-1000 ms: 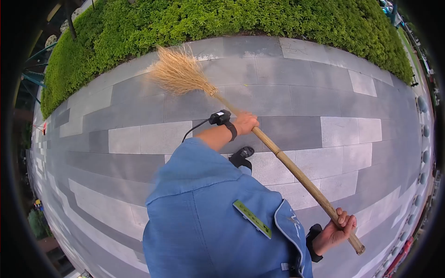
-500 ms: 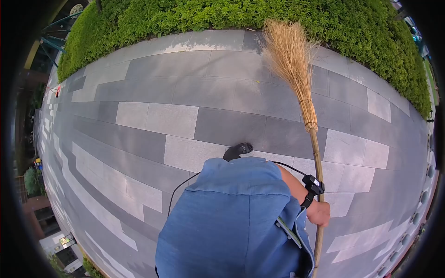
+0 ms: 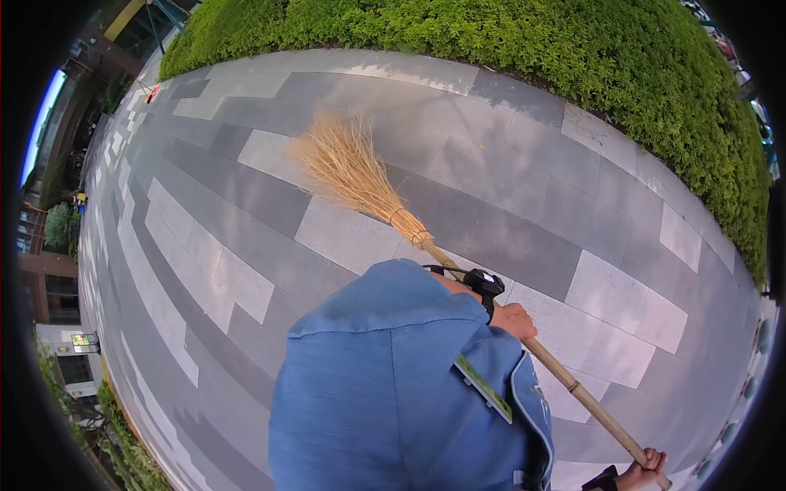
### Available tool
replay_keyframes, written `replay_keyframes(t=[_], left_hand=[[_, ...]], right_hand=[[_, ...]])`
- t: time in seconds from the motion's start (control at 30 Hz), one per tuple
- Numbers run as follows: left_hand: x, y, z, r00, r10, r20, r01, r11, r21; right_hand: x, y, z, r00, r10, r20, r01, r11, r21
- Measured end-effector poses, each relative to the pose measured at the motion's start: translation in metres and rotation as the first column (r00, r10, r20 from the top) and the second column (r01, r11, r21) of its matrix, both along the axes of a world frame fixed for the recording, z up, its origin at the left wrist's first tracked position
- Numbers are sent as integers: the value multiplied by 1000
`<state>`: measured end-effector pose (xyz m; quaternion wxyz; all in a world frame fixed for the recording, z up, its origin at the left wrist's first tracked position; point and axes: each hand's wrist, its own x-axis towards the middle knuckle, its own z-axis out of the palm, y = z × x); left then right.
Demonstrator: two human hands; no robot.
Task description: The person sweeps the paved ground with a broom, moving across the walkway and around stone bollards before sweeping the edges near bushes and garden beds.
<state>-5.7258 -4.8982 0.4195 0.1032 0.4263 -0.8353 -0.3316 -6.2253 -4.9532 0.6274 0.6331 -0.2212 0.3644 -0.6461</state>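
Note:
A straw broom (image 3: pixel 352 168) with a long bamboo handle (image 3: pixel 585 401) lies diagonally across the view, its bristles over the paving at upper left. The bristle tips are slightly blurred. My left hand (image 3: pixel 516 321) is wrapped round the middle of the handle, with a black device strapped on its wrist (image 3: pixel 485 284). Most of the left arm is hidden behind my blue shirt (image 3: pixel 368 385). At the lower right, my right hand (image 3: pixel 645 472) grips the handle near its end and is partly cut off by the frame edge.
Grey paving slabs (image 3: pixel 524 196) spread around me. A green hedge (image 3: pixel 524 41) borders them along the top and right. A small red object (image 3: pixel 152 94) stands far left, near buildings (image 3: pixel 61 295). Pale round stones (image 3: pixel 747 380) line the right edge.
The broom head has swung left and nearer, away from the hedge, and the handle has tilted from near upright to diagonal. My right hand has come into view at lower right.

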Motion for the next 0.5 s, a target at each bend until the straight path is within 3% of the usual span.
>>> replay_keyframes(t=[0.03,0.07,0.1,0.2,0.3,0.37,0.4,0.43,0.47,0.5], left_hand=[[-1,-4,-3,999,30,-11,-30,999,18],[-2,-10,-2,995,90,-45,-88,995,37],[-11,-19,-3,994,108,-21,-107,994,34],[-62,-64,-8,993,102,-63,-103,995,-11],[-137,-120,16,970,-92,-224,70,992,-107],[-192,-150,39,902,-268,-338,232,962,-144],[-216,-166,55,860,-344,-377,289,937,-196],[-237,-180,71,812,-417,-408,340,907,-250],[-256,-198,83,778,-488,-397,382,868,-317],[-272,-220,94,743,-550,-381,417,826,-380]], right_hand=[[39,-24,14,983,-174,-53,178,980,93],[63,-46,26,984,-153,-88,163,980,114],[60,-67,30,998,-15,-61,18,999,46],[32,-108,63,997,27,-78,-33,996,-81],[-53,-94,115,989,-82,-125,60,983,-176],[-99,-55,165,940,-278,-196,247,954,-168],[-107,-32,194,883,-382,-274,346,923,-171],[-95,-16,216,882,-389,-267,330,913,-240],[-82,-5,238,462,-769,-442,765,598,-239],[-69,10,245,499,-791,-356,741,601,-297]])
